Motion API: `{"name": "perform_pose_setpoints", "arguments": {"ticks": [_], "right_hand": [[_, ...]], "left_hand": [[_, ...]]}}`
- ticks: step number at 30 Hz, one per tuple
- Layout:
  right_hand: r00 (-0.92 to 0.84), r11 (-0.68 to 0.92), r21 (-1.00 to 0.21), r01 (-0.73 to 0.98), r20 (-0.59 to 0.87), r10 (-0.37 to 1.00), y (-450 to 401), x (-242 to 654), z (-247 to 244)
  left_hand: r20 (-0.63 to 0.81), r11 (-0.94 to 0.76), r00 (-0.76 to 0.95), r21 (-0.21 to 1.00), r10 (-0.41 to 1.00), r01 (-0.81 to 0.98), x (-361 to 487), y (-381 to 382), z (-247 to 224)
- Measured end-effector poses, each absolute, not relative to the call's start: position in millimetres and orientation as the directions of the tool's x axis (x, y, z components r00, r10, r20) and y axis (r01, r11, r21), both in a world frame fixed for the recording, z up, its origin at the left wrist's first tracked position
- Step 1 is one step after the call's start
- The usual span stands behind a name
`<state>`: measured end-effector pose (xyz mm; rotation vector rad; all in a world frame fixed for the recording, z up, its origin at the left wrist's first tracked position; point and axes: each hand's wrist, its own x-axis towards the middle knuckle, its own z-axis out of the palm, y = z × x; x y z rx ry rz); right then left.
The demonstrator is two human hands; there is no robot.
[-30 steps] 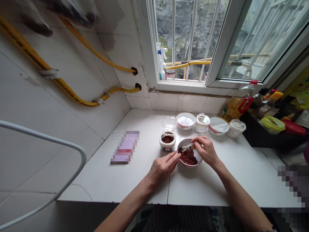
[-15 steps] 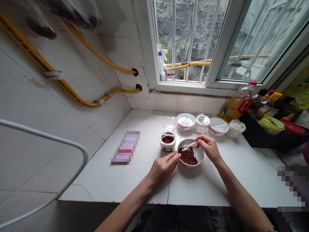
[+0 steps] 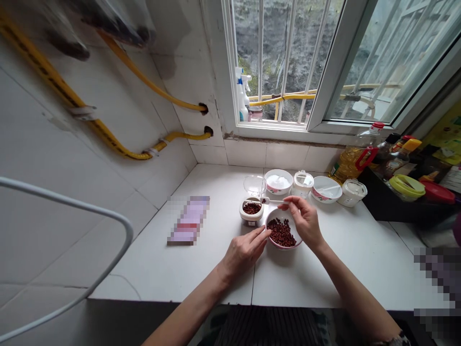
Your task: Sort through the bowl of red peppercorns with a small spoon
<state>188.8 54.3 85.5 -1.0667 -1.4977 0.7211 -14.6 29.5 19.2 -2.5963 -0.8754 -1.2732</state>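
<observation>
2 yellow pipes (image 3: pixel 106 140) climb the tiled wall (image 3: pixel 43 144) at left, 1 barred window (image 3: pixel 279 129) stands at the back, and over the white table (image 3: pixel 309 283) the right hand (image 3: pixel 304 221) has its grip pinching a spoon (image 3: pixel 277 201), tip near the open jar's (image 3: pixel 251 218) right edge. Just beside sits the bowl (image 3: pixel 279 215), seeds (image 3: pixel 281 233) inside; the left hand's (image 3: pixel 245 252) fingers meet its rim, but whether that grip closes, can't tell. Behind: 2 more bowls (image 3: pixel 278 191), 2 lidded jars (image 3: pixel 353 196).

The spoon (image 3: pixel 272 201) is white, grains (image 3: pixel 281 233) apparently reddish-brown.
</observation>
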Motion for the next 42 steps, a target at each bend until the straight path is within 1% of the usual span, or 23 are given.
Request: {"name": "perform_pose_setpoints", "arguments": {"ticks": [2, 4, 6, 7, 9, 11, 13, 15, 17, 21, 24, 27, 29, 32, 34, 37, 42], "right_hand": [[-0.077, 0.532, -0.754, 0.385, 0.548, 0.833, 54.4, 182.0, 83.3], [-0.207, 0.635, -0.588, 0.501, 0.631, 0.748, 55.5, 178.5, 81.9], [-0.289, 0.690, -0.477, 0.544, 0.666, 0.688, 56.3, 178.5, 82.7], [-0.293, 0.698, -0.459, 0.549, 0.677, 0.675, 56.3, 179.8, 84.0], [-0.244, 0.683, -0.482, 0.549, 0.689, 0.683, 55.4, 184.8, 87.9], [-0.167, 0.634, -0.546, 0.547, 0.672, 0.722, 53.8, 192.6, 91.8], [-0.113, 0.565, -0.611, 0.555, 0.617, 0.778, 52.8, 202.5, 94.0], [-0.112, 0.510, -0.642, 0.573, 0.555, 0.824, 53.0, 212.9, 93.5], [-0.139, 0.483, -0.637, 0.601, 0.512, 0.848, 54.2, 221.5, 90.5], [-0.180, 0.464, -0.585, 0.666, 0.477, 0.860, 56.2, 226.0, 80.9], [-0.234, 0.475, -0.573, 0.668, 0.444, 0.865, 55.4, 220.2, 76.1], [-0.219, 0.453, -0.626, 0.635, 0.416, 0.882, 53.9, 216.2, 77.4], [-0.161, 0.403, -0.700, 0.589, 0.387, 0.908, 53.5, 217.1, 80.7], [-0.069, 0.302, -0.835, 0.460, 0.306, 0.950, 54.0, 221.2, 85.5], [-0.039, 0.256, -0.891, 0.376, 0.261, 0.965, 54.8, 223.4, 86.6], [-0.025, 0.235, -0.917, 0.324, 0.239, 0.971, 55.7, 224.1, 85.8], [-0.015, 0.252, -0.885, 0.391, 0.267, 0.964, 55.4, 222.0, 85.4]], "left_hand": [[0.755, -0.824, 0.479, 0.140, 0.448, 0.549, -14.6, 29.5, 18.4], [0.751, -0.823, 0.481, 0.143, 0.452, 0.550, -14.7, 29.8, 17.2], [0.744, -0.822, 0.485, 0.151, 0.460, 0.548, -14.9, 29.9, 16.1], [0.741, -0.823, 0.486, 0.157, 0.463, 0.546, -15.0, 30.0, 15.8], [0.739, -0.825, 0.487, 0.164, 0.466, 0.541, -15.4, 30.0, 15.5], [0.740, -0.827, 0.488, 0.163, 0.464, 0.538, -15.7, 30.0, 15.6], [0.739, -0.828, 0.490, 0.161, 0.462, 0.537, -16.1, 30.0, 15.7], [0.737, -0.829, 0.494, 0.160, 0.461, 0.536, -16.4, 30.0, 15.6], [0.734, -0.830, 0.497, 0.160, 0.462, 0.534, -16.8, 30.0, 15.6], [0.734, -0.830, 0.498, 0.160, 0.462, 0.535, -17.0, 29.8, 16.0], [0.733, -0.826, 0.494, 0.162, 0.467, 0.540, -17.0, 29.6, 15.3], [0.726, -0.820, 0.494, 0.167, 0.478, 0.547, -17.4, 29.7, 13.7], [0.726, -0.822, 0.497, 0.165, 0.476, 0.546, -17.8, 29.8, 13.0], [0.727, -0.824, 0.499, 0.162, 0.471, 0.542, -18.2, 30.0, 13.0], [0.728, -0.824, 0.497, 0.163, 0.472, 0.543, -18.1, 30.0, 13.5], [0.726, -0.823, 0.499, 0.164, 0.474, 0.543, -18.0, 30.1, 13.9], [0.728, -0.825, 0.496, 0.169, 0.473, 0.539, -17.8, 30.2, 14.0]]}}
